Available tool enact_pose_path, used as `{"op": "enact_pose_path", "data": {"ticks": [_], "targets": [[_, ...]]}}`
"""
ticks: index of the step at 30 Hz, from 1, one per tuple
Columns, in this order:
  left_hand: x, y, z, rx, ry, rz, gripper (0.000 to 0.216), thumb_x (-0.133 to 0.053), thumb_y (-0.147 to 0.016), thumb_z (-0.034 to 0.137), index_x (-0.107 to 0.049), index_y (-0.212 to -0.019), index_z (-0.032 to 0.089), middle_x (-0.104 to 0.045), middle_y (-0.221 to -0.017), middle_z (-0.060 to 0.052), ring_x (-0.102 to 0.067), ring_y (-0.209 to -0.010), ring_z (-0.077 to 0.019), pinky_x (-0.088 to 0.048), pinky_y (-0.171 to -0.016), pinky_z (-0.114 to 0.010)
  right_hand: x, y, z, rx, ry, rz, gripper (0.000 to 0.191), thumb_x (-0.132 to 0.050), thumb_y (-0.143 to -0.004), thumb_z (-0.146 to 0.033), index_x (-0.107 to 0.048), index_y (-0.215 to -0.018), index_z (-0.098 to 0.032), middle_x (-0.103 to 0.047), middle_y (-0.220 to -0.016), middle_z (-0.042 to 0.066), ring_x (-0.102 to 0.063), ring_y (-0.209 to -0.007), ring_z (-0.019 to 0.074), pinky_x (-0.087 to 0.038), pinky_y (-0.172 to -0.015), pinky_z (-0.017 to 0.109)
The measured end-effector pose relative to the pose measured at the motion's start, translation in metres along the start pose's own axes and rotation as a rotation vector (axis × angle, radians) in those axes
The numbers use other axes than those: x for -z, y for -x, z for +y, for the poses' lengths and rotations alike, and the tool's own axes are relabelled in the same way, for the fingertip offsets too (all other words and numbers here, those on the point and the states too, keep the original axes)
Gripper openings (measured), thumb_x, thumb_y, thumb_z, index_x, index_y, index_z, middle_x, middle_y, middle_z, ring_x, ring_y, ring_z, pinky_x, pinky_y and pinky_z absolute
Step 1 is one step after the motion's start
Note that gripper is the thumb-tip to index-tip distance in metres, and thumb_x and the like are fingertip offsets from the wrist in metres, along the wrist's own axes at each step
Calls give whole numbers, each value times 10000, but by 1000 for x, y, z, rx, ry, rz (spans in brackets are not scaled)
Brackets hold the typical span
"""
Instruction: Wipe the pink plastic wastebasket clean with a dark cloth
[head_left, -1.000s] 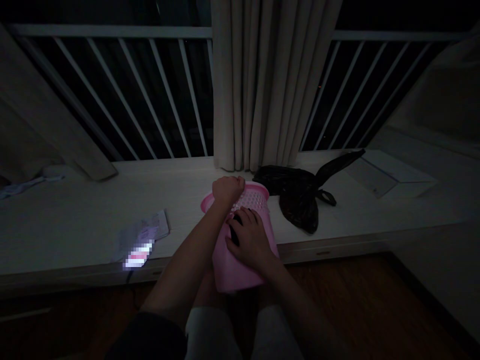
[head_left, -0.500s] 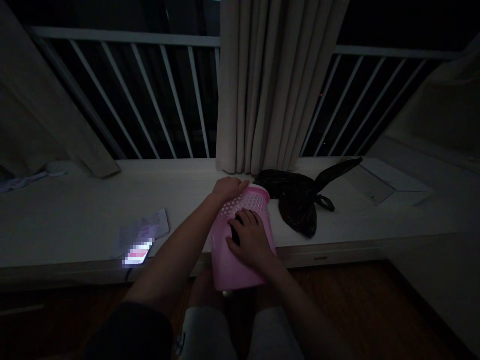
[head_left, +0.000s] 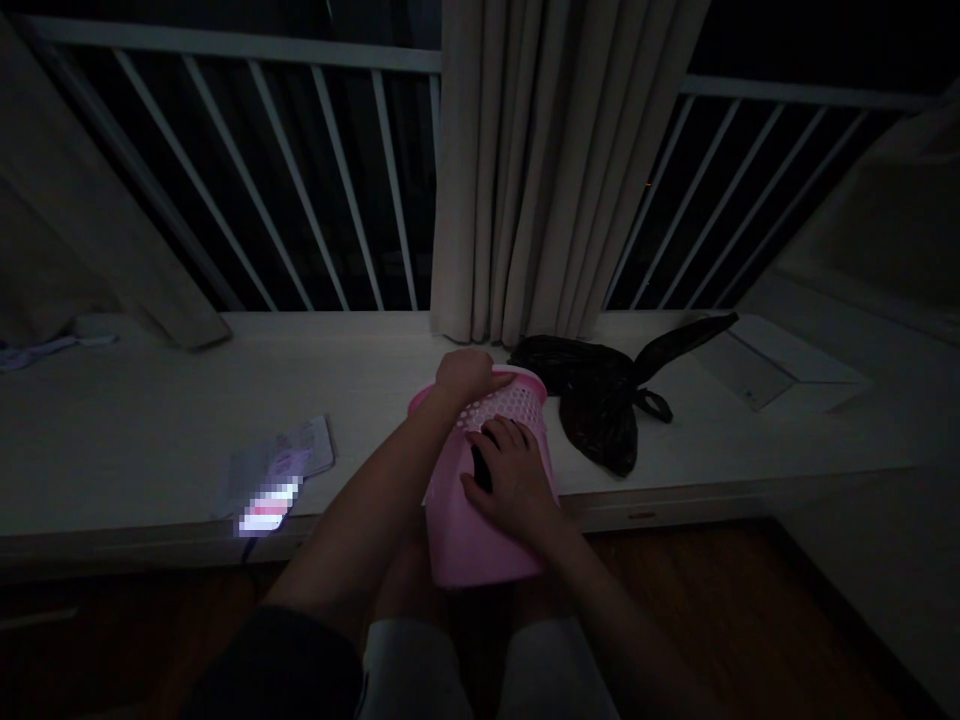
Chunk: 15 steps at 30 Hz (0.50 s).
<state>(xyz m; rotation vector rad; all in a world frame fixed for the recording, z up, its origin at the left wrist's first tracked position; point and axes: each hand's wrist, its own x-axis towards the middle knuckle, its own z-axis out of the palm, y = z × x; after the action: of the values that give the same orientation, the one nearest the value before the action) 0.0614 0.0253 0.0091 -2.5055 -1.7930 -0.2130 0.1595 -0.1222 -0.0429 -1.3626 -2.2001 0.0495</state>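
A pink plastic wastebasket (head_left: 480, 545) with a band of small holes below its rim is held over my knees, against the front edge of the white ledge. My left hand (head_left: 466, 374) grips its rim at the top. Against the basket's near side, my right hand (head_left: 511, 475) is curled over a small black object (head_left: 481, 467), mostly hidden under the fingers, so its kind is unclear. A knotted black plastic bag (head_left: 600, 410) lies on the ledge just right of the basket.
To the left, a lit phone (head_left: 268, 508) lies at the ledge's front edge beside papers (head_left: 319, 445). A white box (head_left: 780, 365) stands at right. Behind the ledge (head_left: 165, 430) are a beige curtain (head_left: 510, 180) and white railings (head_left: 330, 170).
The basket's rim has turned more into view, and my left hand has shifted slightly right along with it. My right hand has moved slightly right, still over the black object.
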Motion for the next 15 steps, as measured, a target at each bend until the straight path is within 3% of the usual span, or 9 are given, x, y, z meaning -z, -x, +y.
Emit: {"op": "enact_pose_path", "data": {"ticks": [15], "targets": [[-1,-2,7,4,22,43,728,-366,-831,720,-732,-1026,121,-699,-983,-187,-642,-957,-313,-461,-805,-386,-4,36,0,-5,-14,77,401,-569,-825,-296,-584,-1206,-173,-489,-1382,146,-362,-1346,323,-300,-1113,552]]}}
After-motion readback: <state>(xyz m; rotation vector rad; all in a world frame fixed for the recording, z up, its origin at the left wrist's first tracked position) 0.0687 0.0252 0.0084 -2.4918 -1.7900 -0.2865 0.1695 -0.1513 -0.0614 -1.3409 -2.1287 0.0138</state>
